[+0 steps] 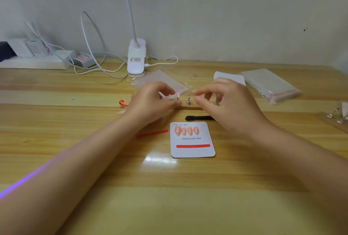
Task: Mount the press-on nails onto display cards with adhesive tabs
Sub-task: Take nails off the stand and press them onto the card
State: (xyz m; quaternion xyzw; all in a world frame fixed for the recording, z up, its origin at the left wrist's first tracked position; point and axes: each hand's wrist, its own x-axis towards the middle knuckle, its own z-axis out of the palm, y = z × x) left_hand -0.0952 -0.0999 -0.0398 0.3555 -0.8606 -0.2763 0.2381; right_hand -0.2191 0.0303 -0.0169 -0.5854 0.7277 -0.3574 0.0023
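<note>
Peachy-pink press-on nails [186, 130] are the whole game here, four of them sitting in a row across the top of the white display card [192, 150], just above the "Handmade Nail" print; they look glossy and almond-shaped with pointy tips. I'd guess they're featherlight thin plastic, a bit springy and pretty slippery on top, so pinch them by the side edges and press down on the middle so the tab grabs. The card lies flat on the wooden table [169, 197] just in front of both hands, with a red adhesive strip [193, 146] still covered along its lower half. The left hand [150, 101] has its fingers curled in by the little metal nail stands [188, 100]; the right hand [222, 101] brings thumb and finger together like a pinch; honestly can't tell if either has anything in it, too blurry.
</note>
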